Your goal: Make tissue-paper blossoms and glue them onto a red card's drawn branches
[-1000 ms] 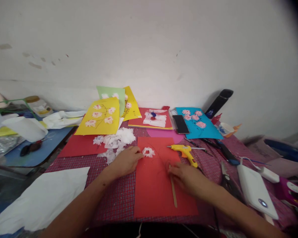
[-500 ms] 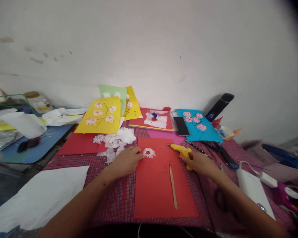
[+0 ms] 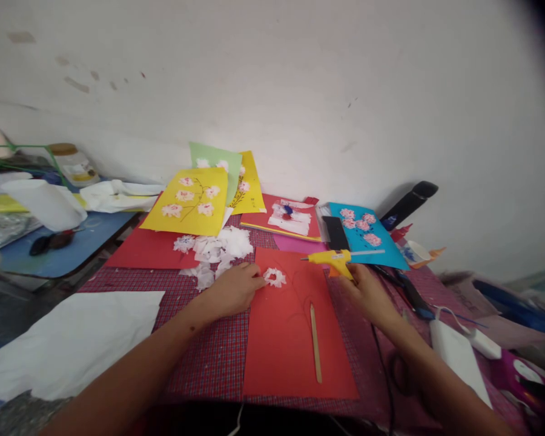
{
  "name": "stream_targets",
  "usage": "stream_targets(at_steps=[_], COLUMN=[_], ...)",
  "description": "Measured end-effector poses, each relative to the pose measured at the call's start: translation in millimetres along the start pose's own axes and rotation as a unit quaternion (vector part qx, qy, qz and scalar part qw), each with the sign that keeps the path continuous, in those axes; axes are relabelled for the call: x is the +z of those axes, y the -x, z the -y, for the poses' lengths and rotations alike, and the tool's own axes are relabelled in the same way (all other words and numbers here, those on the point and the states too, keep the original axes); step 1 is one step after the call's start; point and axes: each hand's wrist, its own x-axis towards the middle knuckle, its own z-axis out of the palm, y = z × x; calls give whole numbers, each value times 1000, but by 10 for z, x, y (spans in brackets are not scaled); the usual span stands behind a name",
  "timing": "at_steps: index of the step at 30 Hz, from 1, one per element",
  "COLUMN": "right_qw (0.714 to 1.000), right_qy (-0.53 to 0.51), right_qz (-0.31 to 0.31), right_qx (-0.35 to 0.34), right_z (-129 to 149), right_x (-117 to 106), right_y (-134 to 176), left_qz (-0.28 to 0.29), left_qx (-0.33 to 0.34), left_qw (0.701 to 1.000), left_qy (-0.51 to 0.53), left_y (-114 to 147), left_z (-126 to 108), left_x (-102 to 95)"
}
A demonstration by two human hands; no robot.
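Note:
My right hand (image 3: 367, 293) is wrapped round the handle of a yellow hot glue gun (image 3: 333, 257), raised over the upper right of a red sheet of paper (image 3: 281, 351). Its nozzle points left, and a clear glue stick juts out behind. My left hand (image 3: 238, 287) rests at the sheet's upper left edge, fingers curled and pressed together; whatever they may pinch is hidden. Right beside those fingertips lies a white crumpled-paper flower (image 3: 275, 277), ring-shaped with a red middle. Faint pencil curves run down the sheet, where a wooden pencil (image 3: 315, 342) lies.
White paper flowers (image 3: 224, 245) are piled left of the sheet. Yellow (image 3: 191, 209), green (image 3: 215, 156) and blue (image 3: 376, 242) flower cards stand behind. A phone (image 3: 333, 233), a white power bank (image 3: 458, 357), a cable (image 3: 381, 375) and a white cloth-like sheet (image 3: 82, 339) lie around.
The glue gun has been lifted and turned more level, its nozzle shifting slightly left. My left hand stays beside the flower. The whole view has tilted a little.

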Motion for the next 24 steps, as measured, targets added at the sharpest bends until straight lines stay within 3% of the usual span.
stream_targets(at_steps=[7, 12, 14, 17, 19, 21, 24], right_qw=[969, 940, 956, 991, 999, 991, 979], right_qy=[192, 254, 219, 94, -13, -100, -139], right_qz=[-21, -13, -41, -66, -19, 50, 111], right_qx=[-151, -226, -193, -67, 22, 80, 98], right_z=[308, 299, 227, 100, 18, -64, -185], right_x=[-101, -291, -307, -246, -176, -105, -28], right_y=[-83, -17, 21, 77, 122, 180, 271], left_qz=[11, 13, 12, 6, 1, 0, 5], left_qx=[-1, 1, 2, 4, 2, -2, -3], left_qw=[1000, 1000, 1000, 1000, 1000, 1000, 1000], left_qy=[-4, -4, -6, -6, -1, 5, 10], left_y=[-5, -13, -14, -14, -14, -14, -13], left_z=[8, 4, 0, -4, -6, -9, -13], left_x=[17, 12, 7, 5, 4, 1, -8])
